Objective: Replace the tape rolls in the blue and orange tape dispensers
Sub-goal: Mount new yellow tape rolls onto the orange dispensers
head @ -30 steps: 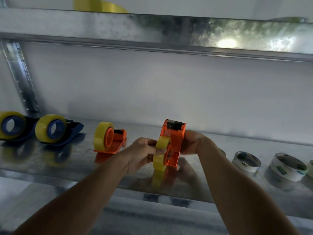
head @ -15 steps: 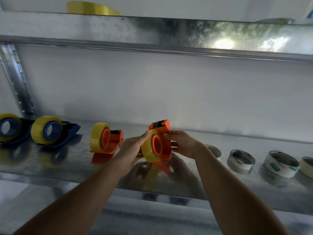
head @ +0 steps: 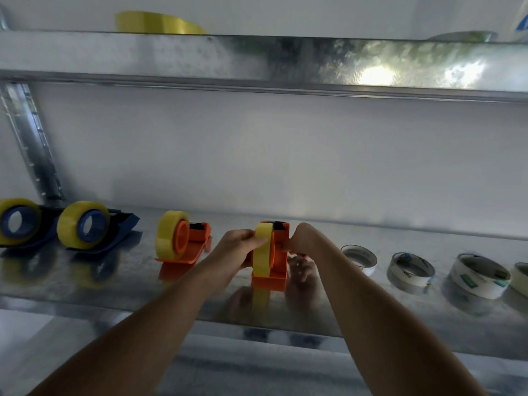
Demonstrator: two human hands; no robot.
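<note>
An orange tape dispenser (head: 278,264) with a yellow tape roll (head: 262,252) on its hub stands on the metal shelf (head: 200,298), seen edge-on. My left hand (head: 237,248) grips the roll's left side. My right hand (head: 300,238) holds the dispenser's right side. A second orange dispenser (head: 197,241) with a yellow roll (head: 168,238) stands to the left. Two blue dispensers (head: 114,230), (head: 8,241) with yellow rolls (head: 68,224), (head: 14,204) stand at the far left.
Several used white tape cores (head: 360,255), (head: 411,268), (head: 480,278) lie on the shelf to the right. An upper metal shelf (head: 257,61) carries a yellow roll (head: 157,22). A slotted upright (head: 31,138) stands at the left, with a white wall behind.
The orange dispenser with its roll has been turned edge-on and lowered onto the shelf. Both hands stay on it.
</note>
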